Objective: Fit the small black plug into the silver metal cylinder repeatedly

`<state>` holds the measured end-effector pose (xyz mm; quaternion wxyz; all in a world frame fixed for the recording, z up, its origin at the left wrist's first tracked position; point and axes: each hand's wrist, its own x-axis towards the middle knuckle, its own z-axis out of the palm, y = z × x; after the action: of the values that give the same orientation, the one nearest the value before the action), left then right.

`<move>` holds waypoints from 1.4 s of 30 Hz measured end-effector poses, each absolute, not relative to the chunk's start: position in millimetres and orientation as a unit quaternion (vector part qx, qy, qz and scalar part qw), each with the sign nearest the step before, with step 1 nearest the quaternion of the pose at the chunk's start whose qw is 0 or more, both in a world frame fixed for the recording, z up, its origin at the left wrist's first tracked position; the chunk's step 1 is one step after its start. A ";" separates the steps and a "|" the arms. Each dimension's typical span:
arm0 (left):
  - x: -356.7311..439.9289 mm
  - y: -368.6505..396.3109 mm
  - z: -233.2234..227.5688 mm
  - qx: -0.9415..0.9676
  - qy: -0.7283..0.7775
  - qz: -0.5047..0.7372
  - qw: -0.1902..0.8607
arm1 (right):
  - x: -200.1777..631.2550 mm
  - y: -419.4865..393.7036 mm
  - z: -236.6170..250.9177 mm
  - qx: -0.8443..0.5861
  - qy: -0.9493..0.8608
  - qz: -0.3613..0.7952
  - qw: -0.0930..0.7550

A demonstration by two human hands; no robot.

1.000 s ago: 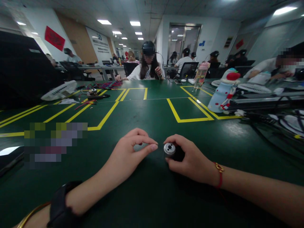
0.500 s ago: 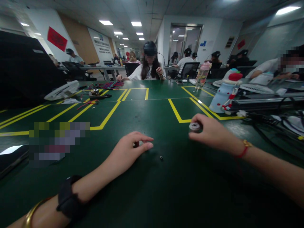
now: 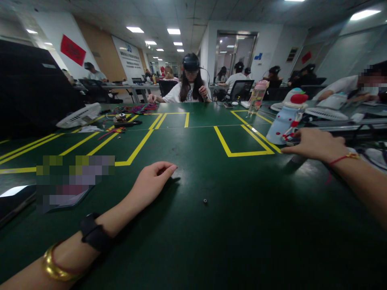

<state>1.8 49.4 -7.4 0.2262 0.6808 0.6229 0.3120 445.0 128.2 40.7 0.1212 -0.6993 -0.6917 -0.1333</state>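
Observation:
My left hand (image 3: 155, 180) is low over the left-centre of the table. Its thumb and fingers are pinched together, with a tiny dark speck at the tips that I cannot make out. A small dark ring-shaped part (image 3: 205, 200) lies on the table to its right. My right hand (image 3: 317, 146) is at the right, beside the light blue snowman bottle (image 3: 278, 127), with thumb and index finger apart. Just under it shows a blurred grey round piece (image 3: 298, 158), partly hidden by the fingers.
The green table (image 3: 193, 245) bears yellow tape lines (image 3: 250, 154). Wires (image 3: 142, 108) and small electrical parts lie at the far left. A white fan (image 3: 79, 115) and a pink-lidded bottle (image 3: 258, 96) stand farther back. A co-worker (image 3: 189, 86) sits opposite.
My right hand has moved right with the round metal-looking piece and its fingers have opened over it. My left hand has drawn back left, its fingertips now together.

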 end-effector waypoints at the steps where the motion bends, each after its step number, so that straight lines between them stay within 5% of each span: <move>1: 2.0 49.4 -7.0 0.679 0.625 0.314 0.226 | 420.1 118.2 39.5 -0.682 -0.709 -0.129 0.124; 7: 1.2 49.2 -7.6 0.678 0.619 0.320 0.233 | 266.6 36.4 3.0 -0.288 -0.944 0.051 0.152; 10: 0.7 48.4 -8.6 0.679 0.619 0.322 0.229 | 246.7 22.9 -8.7 -0.237 -0.961 0.069 0.127; 17: 0.5 47.2 -7.6 0.684 0.615 0.315 0.235 | 328.6 78.7 31.9 -0.495 -0.849 -0.092 0.160; 20: 0.4 48.3 -9.0 0.686 0.614 0.309 0.238 | 384.7 100.6 52.9 -0.659 -0.727 -0.182 0.059; 24: 0.4 49.6 -11.5 0.687 0.616 0.303 0.237 | 451.5 117.1 63.0 -0.806 -0.566 -0.165 -0.052; 29: 0.9 49.2 -10.4 0.687 0.616 0.304 0.236 | 491.8 130.1 60.6 -0.818 -0.563 -0.071 -0.097; 42: -0.5 49.7 -12.1 0.684 0.616 0.309 0.238 | 492.5 129.6 66.1 -0.802 -0.587 -0.044 -0.099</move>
<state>-0.5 49.7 -12.1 0.2382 0.6838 0.6164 0.3094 492.5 129.6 66.1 -0.0985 -0.8023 -0.5870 -0.0444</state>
